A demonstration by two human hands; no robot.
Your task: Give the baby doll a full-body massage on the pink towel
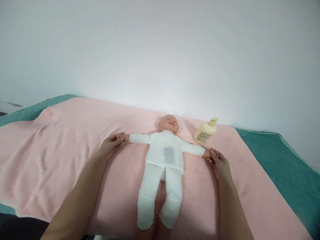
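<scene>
A baby doll (163,150) with a white cloth body lies on its back, its arms stretched out to both sides. My left hand (111,145) is closed around the doll's hand on the left. On the other side, my right hand (221,163) pinches the doll's other hand between thumb and fingers. A grey patch shows through the cloth on the doll's belly. The doll's feet run out of view at the bottom edge.
A pale yellow pump bottle (205,131) stands beside the doll's head, above its right-hand arm. Under everything spreads a pink blanket (62,133), wrinkled at the left, over a green sheet (277,166). A white wall (160,50) rises behind.
</scene>
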